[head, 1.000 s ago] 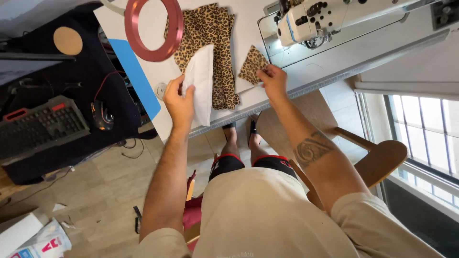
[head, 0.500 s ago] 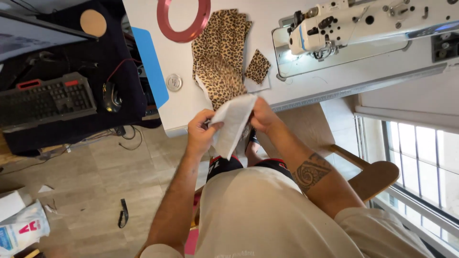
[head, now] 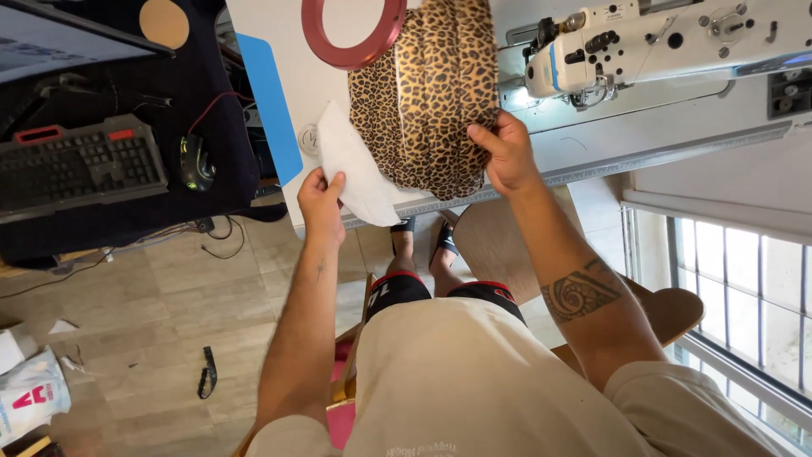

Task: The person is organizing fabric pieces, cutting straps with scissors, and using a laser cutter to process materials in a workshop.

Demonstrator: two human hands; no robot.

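My left hand (head: 322,201) pinches a white fabric piece (head: 355,165) at the front edge of the white sewing table (head: 279,51). The piece lies flat beside a long strip of leopard-print fabric (head: 427,93). My right hand (head: 504,152) grips the right lower edge of that leopard fabric, just in front of the white sewing machine (head: 651,38). A red ring (head: 351,38) rests on the table above the fabric.
A blue strip (head: 269,106) runs along the table's left edge. A dark desk to the left carries a keyboard (head: 80,165) and a mouse (head: 194,162). A wooden chair (head: 668,313) is beneath me, windows to the right, tiled floor (head: 144,338) with scraps lower left.
Both hands held the white piece below the table edge before. Now the left hand has laid it on the table, and the right hand has let go and taken the leopard fabric.
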